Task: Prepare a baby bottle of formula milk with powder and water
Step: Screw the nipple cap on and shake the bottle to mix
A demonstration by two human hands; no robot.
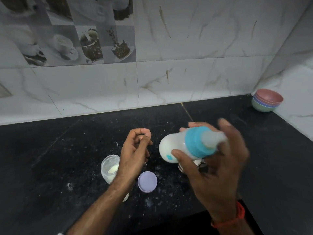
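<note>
Black stone is carrying everything you are working with, and its near edge is running just under your forearms. Nearest that edge, your right hand [218, 168] is gripping the baby bottle [184, 145] in the air, tipped almost on its side with the base toward your left — thumb under the body, fingers wrapping over the blue collar [197, 141] and clear cap [213, 138]. It is blurring, so you are probably shaking it. White milk is filling the body, so judge it as moderately heavy and sloshing; the smooth plastic may be slick, and the collar ridge is the surer place to hold.

Your left hand [135, 150] is hovering empty beside it, fingers loosely curled, grasping nothing. Just below that wrist, a lilac lid [147, 181] is lying flat, and a clear jar [109, 167] with a little white powder is standing open to its left. Something metallic is sitting under the bottle, mostly hidden, so I cannot tell what it is. Spilled powder is speckling the counter [67, 150] around these — expect a slippery footing when you set the bottle down.

Farther back, the counter is lying open up to the marble-tiled wall [186, 82]. Stacked bowls [266, 100] are tucked in the far right corner, well apart from your hands.
</note>
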